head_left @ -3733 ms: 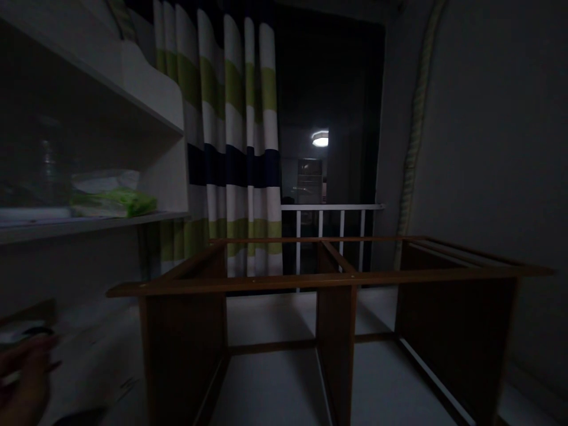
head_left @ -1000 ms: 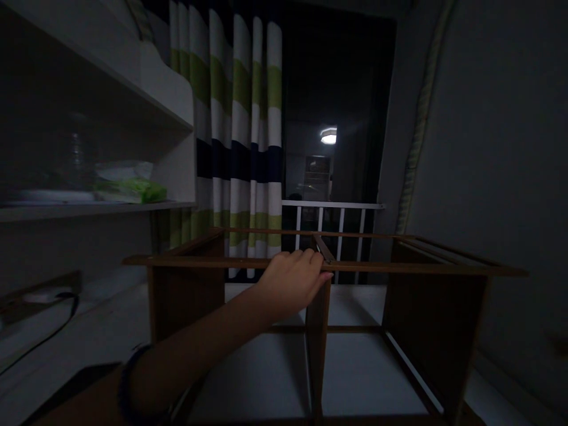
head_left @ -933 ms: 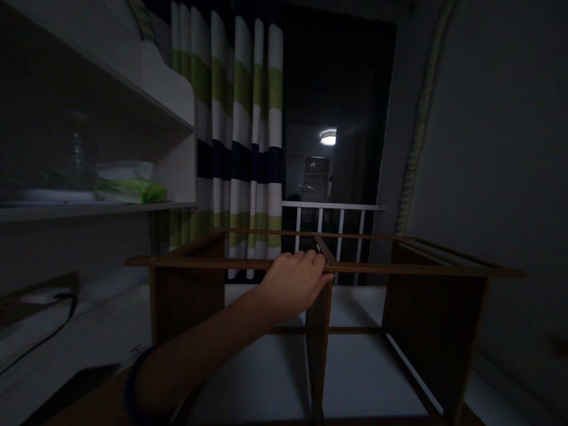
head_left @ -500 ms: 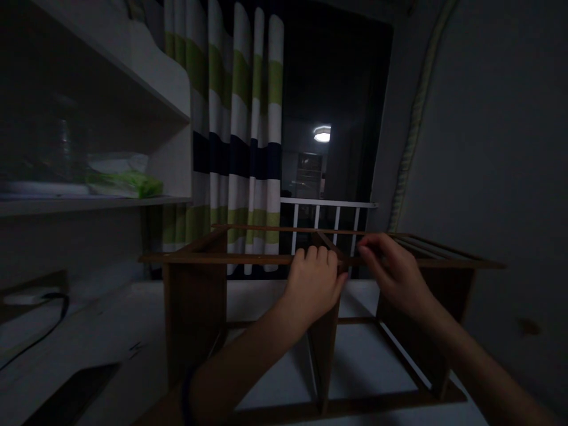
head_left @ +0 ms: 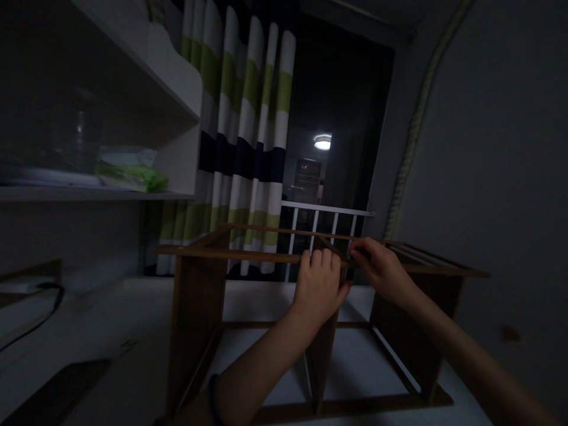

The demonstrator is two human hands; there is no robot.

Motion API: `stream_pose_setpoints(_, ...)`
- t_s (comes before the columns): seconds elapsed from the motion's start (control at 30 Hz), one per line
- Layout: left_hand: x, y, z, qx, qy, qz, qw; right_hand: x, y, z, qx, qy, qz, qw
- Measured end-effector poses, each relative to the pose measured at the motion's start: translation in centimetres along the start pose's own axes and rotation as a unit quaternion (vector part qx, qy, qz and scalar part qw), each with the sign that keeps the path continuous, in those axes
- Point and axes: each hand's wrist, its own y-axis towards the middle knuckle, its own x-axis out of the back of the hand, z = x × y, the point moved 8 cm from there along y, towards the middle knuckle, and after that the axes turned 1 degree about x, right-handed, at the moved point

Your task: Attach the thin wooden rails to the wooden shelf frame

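Both my arms reach forward from the bottom of the view to the wooden frame (head_left: 195,307), which stands on the white desk (head_left: 110,319) in front of the striped curtain (head_left: 248,148). My left hand (head_left: 320,284) is curled over the front rail (head_left: 248,255) where the middle divider (head_left: 322,355) meets it, fingers on top, clamped on the wood. My right hand (head_left: 380,267) sits just beside it, palm down, fingertips bunched together against the same rail. It is too dark for me to tell whether they pinch anything small.
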Motion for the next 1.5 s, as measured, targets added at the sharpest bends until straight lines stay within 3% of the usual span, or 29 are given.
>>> stream_pose_setpoints(0.43, 0.0, -0.1, -0.1, 0.005, -0.004, 0.0, 1.0, -0.1, 2.2, 0.9, 0.013, -0.046, 0.11, 0.993)
stream_pose_setpoints(1.07, 0.2, -0.6, -0.3, 0.023, 0.003, -0.039, 0.999, -0.3, 2.6, 1.2, 0.022, -0.073, 0.116, 0.99)
stream_pose_setpoints(1.5, 0.2, -0.6, -0.3, 0.017, 0.006, -0.036, 0.999, 0.4, 3.4, 1.1, -0.043, -0.127, 0.121, 0.984)
